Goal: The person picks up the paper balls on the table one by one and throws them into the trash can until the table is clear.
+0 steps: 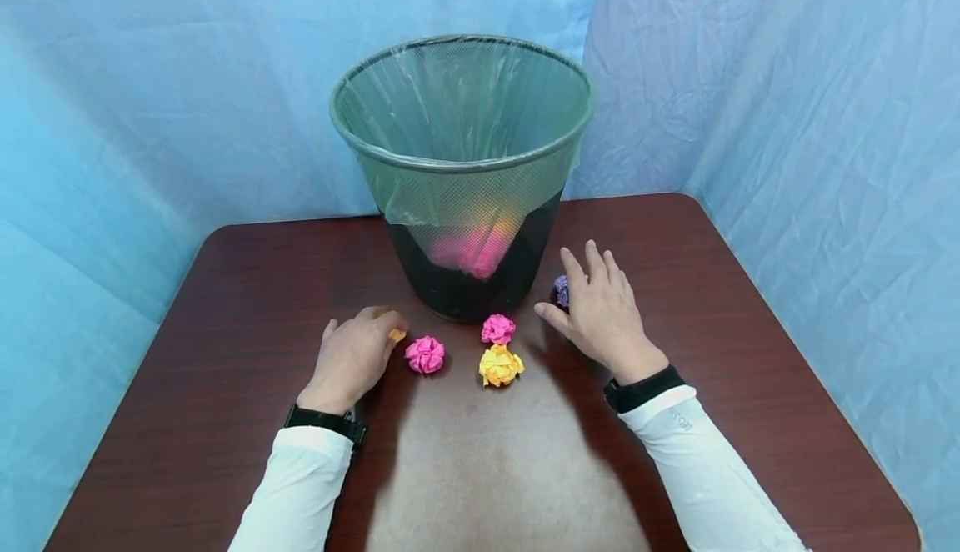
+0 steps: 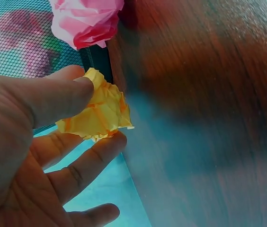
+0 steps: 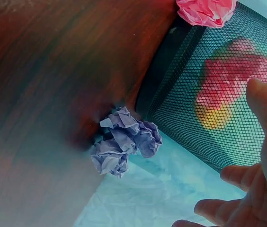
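Observation:
Between its thumb and fingertips my left hand [image 1: 351, 360] pinches a crumpled yellow paper ball [image 2: 98, 109], left of the bin's base. A pink paper ball [image 1: 425, 354] lies just right of that hand on the table. My right hand [image 1: 602, 310] is spread with nothing in its grasp, close to crumpled purple paper [image 3: 124, 139] at the bin's right. Whether the purple paper is one clump or several balls I cannot tell. In front of the bin, a second pink paper ball [image 1: 498, 329] sits behind another yellow paper ball [image 1: 500, 366].
A black mesh wastebasket [image 1: 468, 167] with a translucent green liner stands at the back of the dark wooden table [image 1: 285, 268]. Pink and yellow paper [image 1: 480, 252] shows through its mesh. Light blue cloth [image 1: 187, 77] hangs behind the table and along both sides.

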`<state>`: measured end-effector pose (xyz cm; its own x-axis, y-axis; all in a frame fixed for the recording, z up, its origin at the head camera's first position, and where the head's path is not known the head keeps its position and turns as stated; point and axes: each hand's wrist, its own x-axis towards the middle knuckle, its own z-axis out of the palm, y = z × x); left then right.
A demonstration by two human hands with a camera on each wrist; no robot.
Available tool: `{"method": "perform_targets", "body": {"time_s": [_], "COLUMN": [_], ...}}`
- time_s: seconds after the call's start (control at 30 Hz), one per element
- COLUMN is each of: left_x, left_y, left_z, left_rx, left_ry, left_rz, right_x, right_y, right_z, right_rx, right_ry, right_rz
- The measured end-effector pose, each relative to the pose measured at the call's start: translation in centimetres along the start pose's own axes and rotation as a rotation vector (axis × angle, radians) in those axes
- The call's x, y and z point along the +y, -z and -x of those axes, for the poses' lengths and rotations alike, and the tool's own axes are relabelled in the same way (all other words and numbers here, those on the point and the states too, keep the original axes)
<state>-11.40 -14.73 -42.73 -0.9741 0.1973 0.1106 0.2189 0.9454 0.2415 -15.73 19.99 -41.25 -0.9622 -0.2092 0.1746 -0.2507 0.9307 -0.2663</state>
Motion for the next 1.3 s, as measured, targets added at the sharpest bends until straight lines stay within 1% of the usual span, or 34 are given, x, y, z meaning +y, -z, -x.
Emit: {"method": "perform_targets", "body": {"time_s": [0.27, 0.5, 0.83, 1.17, 1.3], "left_x": [-0.3, -0.5, -0.7, -0.7, -0.7], "left_y": [0.1, 0.0, 0.0, 0.7, 1.1], "left_z": [0.2, 0.3, 0.6, 0.6, 0.5], "left_rx": [0.012, 0.038, 0.054, 0.055, 0.079], "left_ry": [-0.009, -0.016, -0.005, 0.019, 0.012], "left_rz": [-0.012, -0.029, 0.009, 0.018, 0.009], "right_x": [-0.1, -0.2, -0.3, -0.4, -0.5], "right_y": [-0.6, -1.2, -1.4, -1.3, -1.3], "right_z": [0.2, 0.5, 0.7, 0.6, 0.6], "right_rx": [-0.043, -0.071, -0.084, -0.089, -0.094], "right_ry": [-0.002, -0.001, 0.005, -0.001, -0.005], "right_rz": [0.018, 0.036, 0.053, 0.053, 0.051]}}
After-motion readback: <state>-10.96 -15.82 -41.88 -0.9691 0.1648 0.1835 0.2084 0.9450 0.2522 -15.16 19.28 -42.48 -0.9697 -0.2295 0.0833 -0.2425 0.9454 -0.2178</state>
